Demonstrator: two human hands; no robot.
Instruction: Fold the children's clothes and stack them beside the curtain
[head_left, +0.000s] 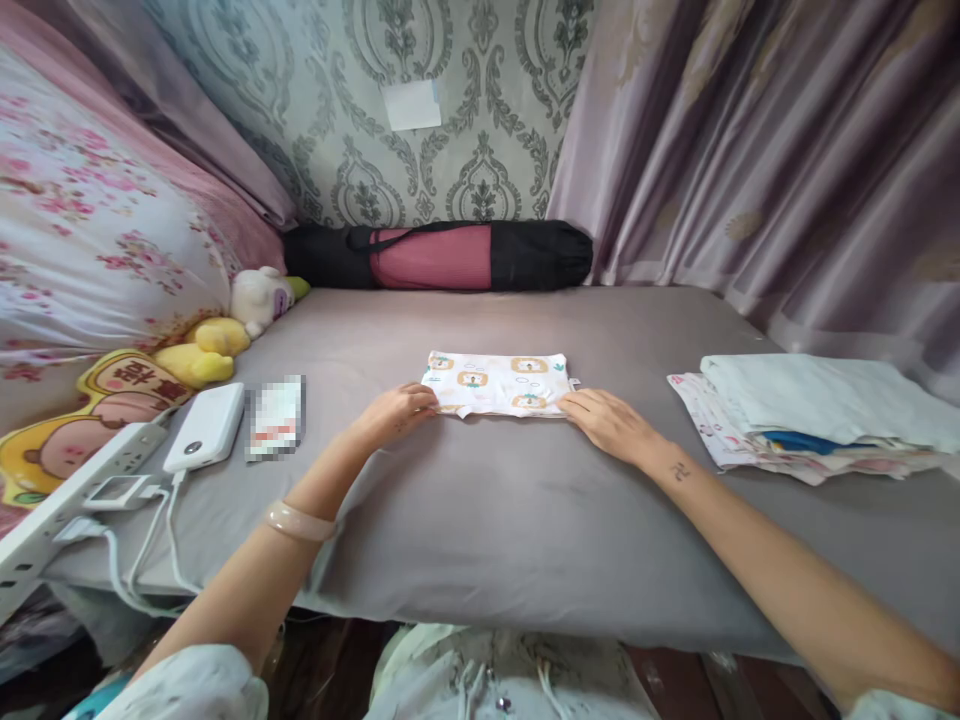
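Note:
A small white cloth garment [499, 385] with tan animal prints lies folded into a flat rectangle on the grey bed sheet [480, 530]. My left hand [405, 405] pinches its near left corner between thumb and fingers. At the opposite end, my right hand [606, 420] grips the near right corner, beside a small tag. Both hands rest low, close to the sheet. To the right of my right hand sits a stack of folded clothes [810, 405], with a pale green piece on top.
Left are a power bank [205, 427], a power strip [75, 500] with white cables, a blurred packet [276, 418], plush toys [199, 350] and a cartoon cushion [82, 430]. A black and red roll bag [435, 256] lies along the wall. Curtains [675, 150] hang at the right.

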